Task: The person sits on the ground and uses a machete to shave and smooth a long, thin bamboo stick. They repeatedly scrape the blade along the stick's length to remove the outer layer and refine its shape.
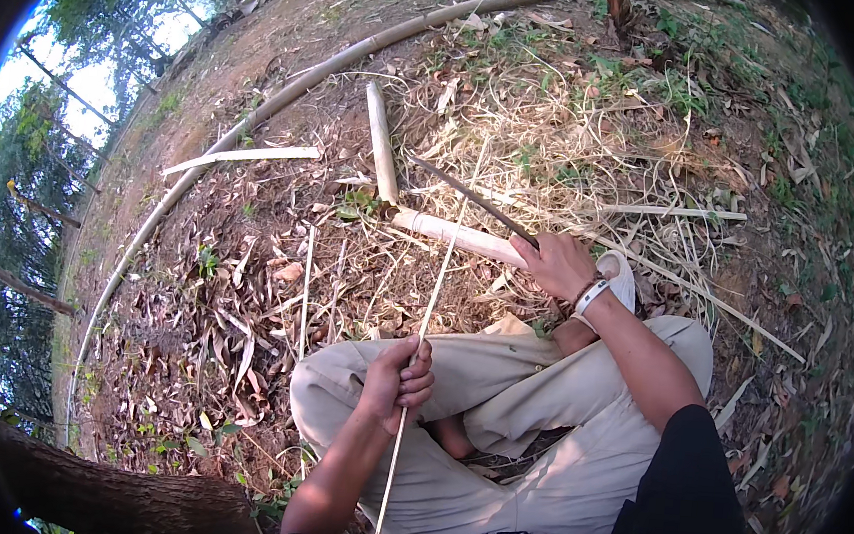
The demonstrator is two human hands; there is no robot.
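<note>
My left hand (398,380) is closed around a long thin bamboo strip (440,286), which runs from beside my lap up and away over the ground. In my right hand (559,267) is a knife, its long dark blade (477,200) pointing forward and left; the fingers hide its handle. The blade crosses the strip's far part, though whether they touch I cannot tell. Below the blade lies a pale bamboo pole piece (455,234), its right end close to my right hand. A second pole piece (381,143) extends away from its left end.
A long bamboo pole (306,82) curves across the far ground. Pale shavings (597,145) pile up ahead of me. Flat split strips (243,154) lie at left, more strips (674,212) at right. A tree trunk (118,494) stands at lower left, dry leaves (240,353) nearby.
</note>
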